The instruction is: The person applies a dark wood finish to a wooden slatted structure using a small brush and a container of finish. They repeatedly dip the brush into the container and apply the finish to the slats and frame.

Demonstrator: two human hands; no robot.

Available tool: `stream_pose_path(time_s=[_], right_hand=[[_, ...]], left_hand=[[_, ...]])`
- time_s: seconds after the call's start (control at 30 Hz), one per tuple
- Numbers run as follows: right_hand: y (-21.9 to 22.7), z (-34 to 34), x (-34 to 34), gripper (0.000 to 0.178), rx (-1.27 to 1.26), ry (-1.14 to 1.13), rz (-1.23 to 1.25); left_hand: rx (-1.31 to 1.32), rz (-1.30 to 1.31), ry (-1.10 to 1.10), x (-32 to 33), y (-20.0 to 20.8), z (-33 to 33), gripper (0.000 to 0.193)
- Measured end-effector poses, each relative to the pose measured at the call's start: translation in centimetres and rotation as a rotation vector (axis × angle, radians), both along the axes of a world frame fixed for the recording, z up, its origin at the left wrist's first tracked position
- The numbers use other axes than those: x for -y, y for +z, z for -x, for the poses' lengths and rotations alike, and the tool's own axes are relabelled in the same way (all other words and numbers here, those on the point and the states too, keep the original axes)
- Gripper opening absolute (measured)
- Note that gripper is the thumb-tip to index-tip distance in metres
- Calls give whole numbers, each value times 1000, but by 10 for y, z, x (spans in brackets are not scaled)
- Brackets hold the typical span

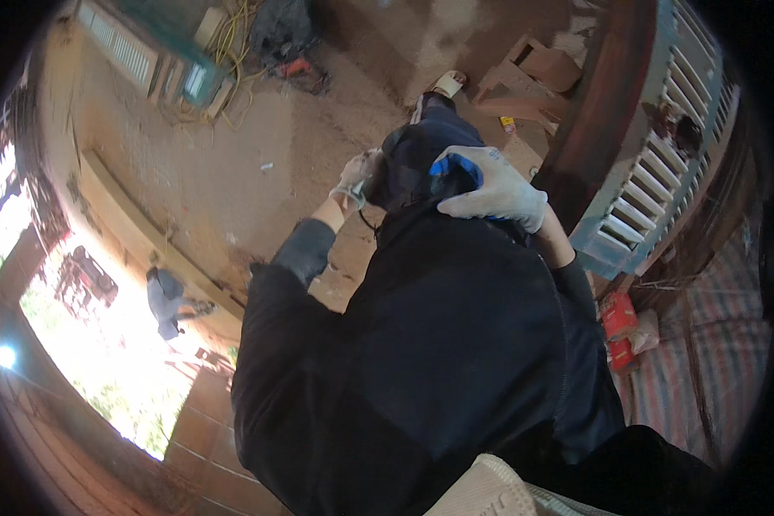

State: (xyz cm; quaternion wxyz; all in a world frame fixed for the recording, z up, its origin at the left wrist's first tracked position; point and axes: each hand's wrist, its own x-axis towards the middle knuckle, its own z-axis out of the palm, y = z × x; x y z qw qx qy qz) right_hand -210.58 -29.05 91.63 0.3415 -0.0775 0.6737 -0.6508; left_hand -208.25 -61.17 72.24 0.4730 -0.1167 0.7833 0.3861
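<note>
While the dark jacket [456, 327] covers the waist, both gloved hands are near its lower edge, at the dark trousers [445, 131]. The right hand [490, 185] has its thumb and fingers apart, blue palm turned to the cloth, probably because it follows the body's round shape. The left hand [359, 178] is on the other side, fingertips hidden, so I cannot tell whether it grips. The louvred shutter [652, 187] seems supported by the dark beam [598, 112].
</note>
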Motion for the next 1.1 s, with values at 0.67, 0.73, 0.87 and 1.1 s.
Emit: stream_pose_path(time_s=[0.67,0.73,0.87,1.1], right_hand=[[7,-45,-6,66,-180,-74,-432],[-4,-43,2,69,-149,-86,-427],[-20,-45,4,71,-51,-206,-335],[-19,-40,-4,52,84,-207,-138]], left_hand=[[-522,-288,-1136,-112,212,95,45],[-732,-371,-1341,-117,208,107,43],[-724,-399,-1739,-133,206,140,38],[-656,-454,-1655,-122,228,146,32]])
